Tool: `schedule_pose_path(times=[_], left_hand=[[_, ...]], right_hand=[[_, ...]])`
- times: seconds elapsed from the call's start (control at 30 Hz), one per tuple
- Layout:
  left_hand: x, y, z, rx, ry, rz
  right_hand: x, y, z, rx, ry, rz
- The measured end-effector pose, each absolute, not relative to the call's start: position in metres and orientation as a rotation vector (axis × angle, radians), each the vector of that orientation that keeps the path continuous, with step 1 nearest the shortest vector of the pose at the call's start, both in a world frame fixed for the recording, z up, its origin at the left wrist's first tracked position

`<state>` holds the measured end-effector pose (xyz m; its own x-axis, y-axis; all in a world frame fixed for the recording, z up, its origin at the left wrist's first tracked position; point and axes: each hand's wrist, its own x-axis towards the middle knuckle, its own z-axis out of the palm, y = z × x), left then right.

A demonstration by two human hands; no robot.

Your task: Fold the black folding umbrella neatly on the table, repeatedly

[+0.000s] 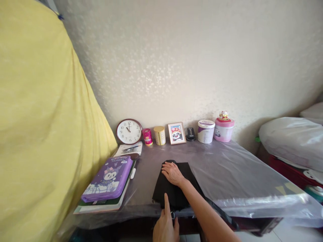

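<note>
A flat black fabric item (185, 171), with a long strap (219, 210) trailing off to its right, lies at the table's front edge. Its exact kind does not show. My right hand (172, 173) rests flat on its upper part, fingers stretched out and palm down. At its near edge is my left hand (165, 225), the index finger pointing up along the fabric and the thumb on the other side. My left hand's remaining fingers are hidden and seem closed round the near edge. A small metal ring (173, 215) shows between thumb and index finger.
Left on the table (222, 171) lies a purple case (108, 179) on books. Along the wall stand a clock (129, 131), tins, a picture frame (177, 133), a white tub (206, 131) and a pink tub (223, 130). A yellow cloth (45, 117) hangs at left.
</note>
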<state>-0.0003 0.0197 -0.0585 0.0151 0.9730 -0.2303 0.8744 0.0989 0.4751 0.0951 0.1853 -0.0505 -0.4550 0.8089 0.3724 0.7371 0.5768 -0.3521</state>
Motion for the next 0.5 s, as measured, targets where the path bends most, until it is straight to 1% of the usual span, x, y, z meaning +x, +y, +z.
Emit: schedule_pose_path(times=[0.2,0.3,0.4,0.5], left_hand=[[-0.001,0.021,-0.057,1.821,1.886,0.217],[-0.001,0.022,-0.060,1.832,1.891,0.215],[-0.002,0.022,-0.061,1.838,1.894,0.224],[-0.004,0.020,-0.059,1.846,1.898,0.224]], right_hand=[[0.094,0.192,-0.046,-1.403,-2.181,0.084],[0.093,0.182,-0.038,-1.297,-2.203,0.037],[0.090,0.171,-0.035,-1.146,-2.371,0.113],[0.086,0.163,-0.037,-1.139,-2.452,0.194]])
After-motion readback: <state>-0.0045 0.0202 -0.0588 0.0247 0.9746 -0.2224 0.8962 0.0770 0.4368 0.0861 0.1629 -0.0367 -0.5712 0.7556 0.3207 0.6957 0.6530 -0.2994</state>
